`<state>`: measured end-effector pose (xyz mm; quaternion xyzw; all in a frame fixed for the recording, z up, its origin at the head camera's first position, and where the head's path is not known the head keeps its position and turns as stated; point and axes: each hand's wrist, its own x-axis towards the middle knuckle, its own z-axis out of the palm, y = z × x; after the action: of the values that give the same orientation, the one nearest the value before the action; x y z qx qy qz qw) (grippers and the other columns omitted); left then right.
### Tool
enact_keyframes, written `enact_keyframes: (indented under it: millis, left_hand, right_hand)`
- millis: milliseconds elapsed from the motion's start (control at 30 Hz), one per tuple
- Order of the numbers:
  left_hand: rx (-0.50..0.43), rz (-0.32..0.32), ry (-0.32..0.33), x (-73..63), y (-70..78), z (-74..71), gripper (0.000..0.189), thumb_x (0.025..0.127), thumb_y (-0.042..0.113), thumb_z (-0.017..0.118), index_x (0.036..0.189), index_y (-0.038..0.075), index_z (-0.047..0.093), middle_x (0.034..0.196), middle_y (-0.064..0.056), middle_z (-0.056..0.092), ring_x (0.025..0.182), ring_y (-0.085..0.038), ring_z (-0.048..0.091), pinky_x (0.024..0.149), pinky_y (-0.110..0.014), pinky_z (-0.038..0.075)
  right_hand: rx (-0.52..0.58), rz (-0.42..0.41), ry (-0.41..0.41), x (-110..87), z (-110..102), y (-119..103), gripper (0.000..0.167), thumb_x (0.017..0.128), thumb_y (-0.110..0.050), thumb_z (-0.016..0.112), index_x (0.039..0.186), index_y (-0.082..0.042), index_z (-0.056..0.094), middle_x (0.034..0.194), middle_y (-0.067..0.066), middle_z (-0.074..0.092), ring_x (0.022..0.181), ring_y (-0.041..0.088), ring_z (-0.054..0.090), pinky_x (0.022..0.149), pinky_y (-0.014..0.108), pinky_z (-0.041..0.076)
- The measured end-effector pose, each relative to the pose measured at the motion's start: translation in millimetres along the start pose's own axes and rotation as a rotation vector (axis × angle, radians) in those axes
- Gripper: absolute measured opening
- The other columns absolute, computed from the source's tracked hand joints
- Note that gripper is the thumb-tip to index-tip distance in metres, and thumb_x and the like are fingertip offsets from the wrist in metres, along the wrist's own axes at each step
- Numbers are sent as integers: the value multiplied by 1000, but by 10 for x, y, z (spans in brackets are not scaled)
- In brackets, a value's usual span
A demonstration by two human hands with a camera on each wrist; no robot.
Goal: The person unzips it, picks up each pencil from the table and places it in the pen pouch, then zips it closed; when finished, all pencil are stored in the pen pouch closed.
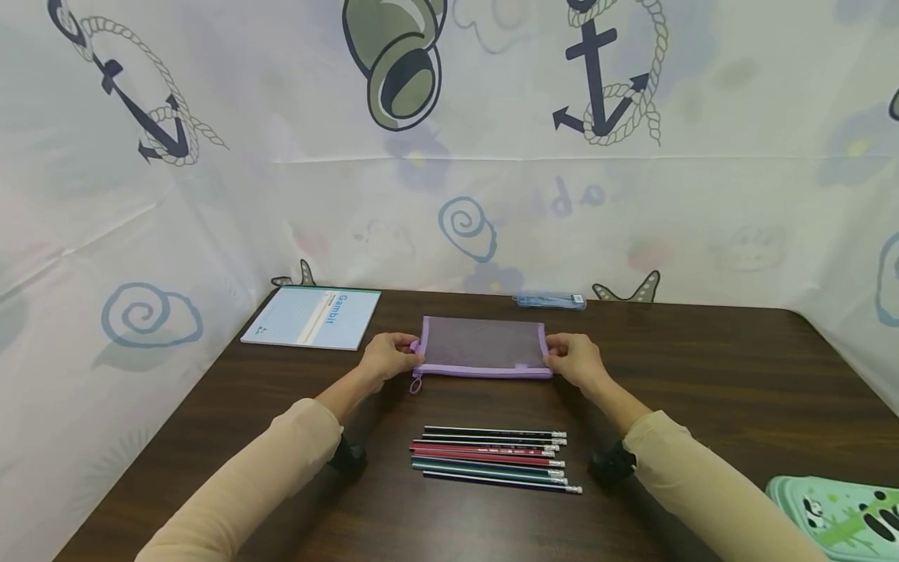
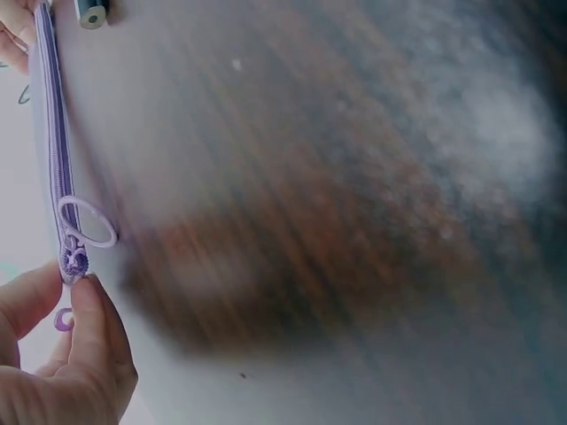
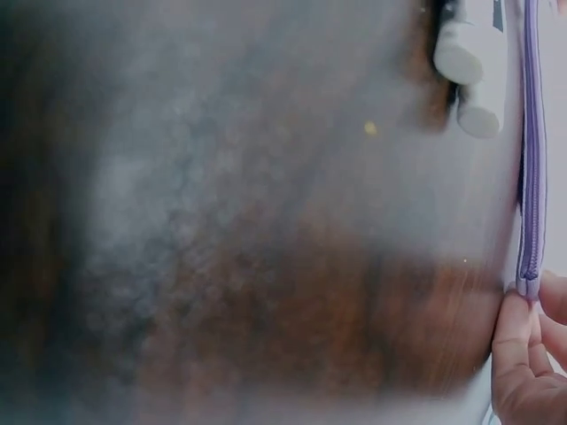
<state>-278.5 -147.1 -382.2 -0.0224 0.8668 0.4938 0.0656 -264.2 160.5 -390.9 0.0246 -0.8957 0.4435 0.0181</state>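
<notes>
Lilac zip-up mesh pouch [image 1: 485, 343] held over mid-counter [image 1: 702, 375], zip [image 1: 485, 372] along its 6 o'clock edge; 9 o'clock end pinched by the fingers of the left hand [image 1: 386, 357], 3 o'clock end by those of the right hand [image 1: 577, 361]; ring pull [image 2: 112, 230] seen at the 8 o'clock corner; from the pouch, eraser-tipped pencils [image 1: 485, 450] are laid side by side at 6 o'clock; Gambit notebook [image 1: 295, 320] placed at 9, small blue packet [image 1: 551, 301] at 2, mint panda-print case [image 1: 843, 515] at 4.
</notes>
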Motion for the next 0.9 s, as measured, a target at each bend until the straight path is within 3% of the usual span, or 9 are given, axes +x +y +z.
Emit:
enact_keyframes:
  millis: [133,367,667,900]
  left_hand:
    - [-25,-3,-19,4,14,8,39,81,1,70,118,-7,60,104,-18,65,80,-13,60,76,-24,56]
    - [-200,-39,-50,-13,55,52,41,84,-6,65,124,-7,55,101,-15,60,79,-14,60,78,-32,57]
    - [-262,-47,-64,-74,116,111,41,86,-3,64,126,-5,54,113,-22,58,91,-22,62,84,-38,54]
    - [-331,-75,-67,-119,177,156,42,87,-3,63,128,-3,52,112,-19,57,87,-19,61,85,-41,54]
  right_hand:
    - [38,29,8,-7,-16,20,35,82,5,63,117,11,59,81,9,61,70,12,51,55,17,42]
    - [132,67,28,-4,-34,44,34,84,7,59,118,11,58,86,12,61,71,7,53,57,13,49]
    - [169,77,41,-13,-106,84,34,86,7,57,120,12,56,87,10,57,73,7,51,58,14,51]
    - [211,92,41,-33,-147,90,33,88,7,55,120,14,55,86,10,56,70,7,51,58,14,51]
